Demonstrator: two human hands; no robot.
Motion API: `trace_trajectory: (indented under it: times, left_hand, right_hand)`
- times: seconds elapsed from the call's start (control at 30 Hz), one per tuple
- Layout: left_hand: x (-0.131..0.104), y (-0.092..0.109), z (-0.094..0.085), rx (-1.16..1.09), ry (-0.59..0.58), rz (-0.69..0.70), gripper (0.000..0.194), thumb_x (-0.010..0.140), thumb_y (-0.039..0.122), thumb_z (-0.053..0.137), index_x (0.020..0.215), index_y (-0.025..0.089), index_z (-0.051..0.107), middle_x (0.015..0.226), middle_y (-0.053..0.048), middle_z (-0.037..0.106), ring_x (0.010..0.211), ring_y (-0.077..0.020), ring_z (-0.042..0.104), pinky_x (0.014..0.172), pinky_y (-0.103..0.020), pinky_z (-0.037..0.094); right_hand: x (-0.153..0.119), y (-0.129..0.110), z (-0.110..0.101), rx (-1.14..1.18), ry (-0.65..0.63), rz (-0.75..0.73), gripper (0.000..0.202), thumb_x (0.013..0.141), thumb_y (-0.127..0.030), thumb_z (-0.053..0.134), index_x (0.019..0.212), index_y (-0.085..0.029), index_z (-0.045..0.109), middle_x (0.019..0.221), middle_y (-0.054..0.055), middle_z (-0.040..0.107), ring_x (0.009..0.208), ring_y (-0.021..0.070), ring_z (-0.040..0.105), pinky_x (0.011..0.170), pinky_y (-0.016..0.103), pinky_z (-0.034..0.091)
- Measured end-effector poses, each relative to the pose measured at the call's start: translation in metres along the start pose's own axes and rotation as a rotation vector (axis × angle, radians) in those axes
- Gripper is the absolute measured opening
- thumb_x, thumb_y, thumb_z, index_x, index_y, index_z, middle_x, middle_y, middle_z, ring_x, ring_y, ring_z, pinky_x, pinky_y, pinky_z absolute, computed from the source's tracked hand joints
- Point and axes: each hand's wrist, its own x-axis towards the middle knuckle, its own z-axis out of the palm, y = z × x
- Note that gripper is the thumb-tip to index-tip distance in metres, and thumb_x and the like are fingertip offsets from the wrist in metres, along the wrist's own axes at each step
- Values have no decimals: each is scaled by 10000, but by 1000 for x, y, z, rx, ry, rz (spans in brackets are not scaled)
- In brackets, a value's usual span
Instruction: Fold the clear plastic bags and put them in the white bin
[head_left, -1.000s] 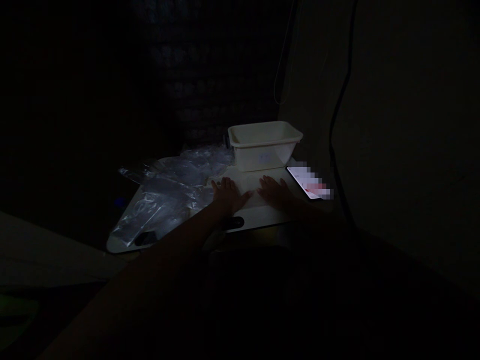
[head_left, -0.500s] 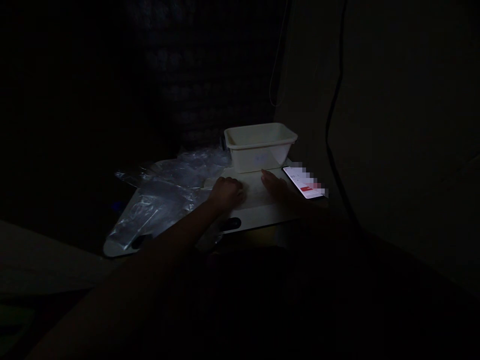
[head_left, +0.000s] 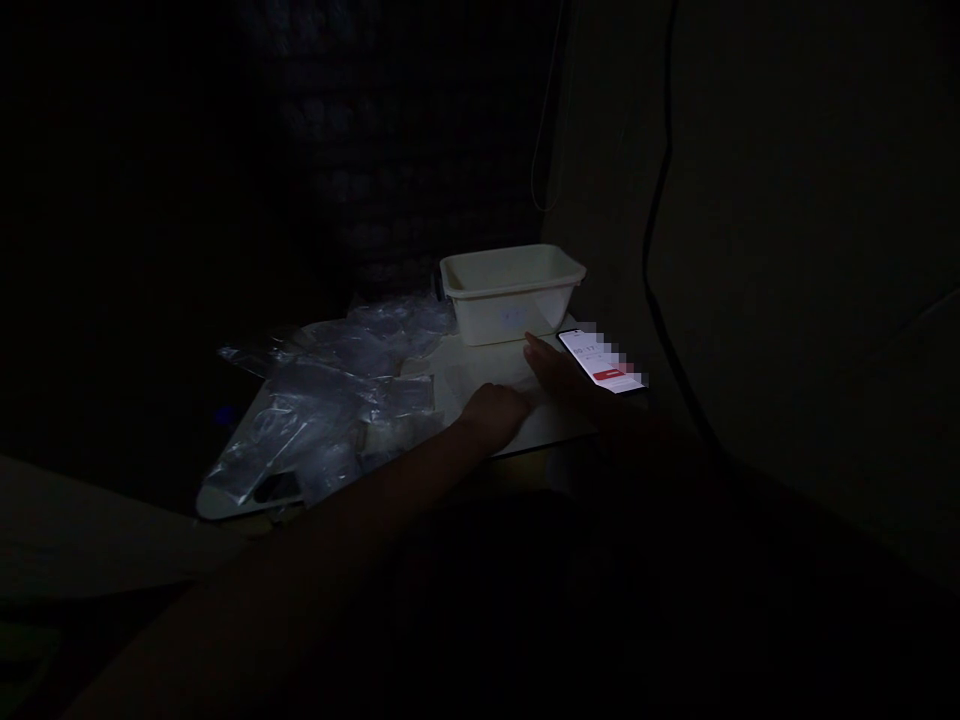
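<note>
The scene is very dark. Over the front part of a pale tabletop (head_left: 559, 425), my left hand (head_left: 496, 415) is curled closed; whatever its fingers hold, if anything, is hidden. Beside it, my right hand (head_left: 553, 370) lies low with its fingers stretched toward a white plastic tub (head_left: 502, 318). A faint see-through sheet (head_left: 480, 378), apparently plastic, lies flat between the hands and the tub. Clear plastic bags (head_left: 322, 385) spread in a loose, shiny heap left of my left hand.
A lit phone (head_left: 604, 362) lies right of my right hand, near the table's edge. The tub stands at the back of the table. A dark cable (head_left: 652, 250) hangs along the right wall, and a brick wall (head_left: 337, 180) rises behind.
My left hand has moved right and toward me, close to my right hand. A bag's edge now shows where the left hand was. The view has shifted slightly.
</note>
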Motion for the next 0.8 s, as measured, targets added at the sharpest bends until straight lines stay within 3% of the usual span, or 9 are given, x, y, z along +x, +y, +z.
trace_trajectory:
  times: [0.23,0.47,0.57,0.8]
  left_hand:
    - [3,5,-3,23,2,20,253,761,121,351,831,118,594,738,-120,621,765,-232,580,632,-331,416]
    - [-3,-13,-8,-85,18,-156,271,745,259,390,811,108,605,802,-125,610,753,-215,579,603,-280,421]
    - [-4,-16,-8,-131,0,-134,281,743,264,382,811,114,609,804,-122,611,737,-205,578,595,-274,420]
    - [4,-7,4,-71,13,-20,241,707,157,407,812,98,615,749,-147,615,732,-249,583,582,-315,414]
  right_hand:
    - [3,2,-4,96,49,21,369,798,-121,245,1098,-103,459,1218,127,424,1106,184,394,865,362,379]
    - [9,10,-2,283,86,197,345,793,-194,308,1094,-192,476,1193,63,462,1093,208,413,862,366,387]
    - [9,10,-6,348,72,249,328,780,-172,335,1066,-203,493,1192,51,463,1072,210,434,848,362,400]
    - [8,10,-6,438,48,211,326,758,-135,355,1044,-190,504,1203,78,448,1123,231,375,911,416,327]
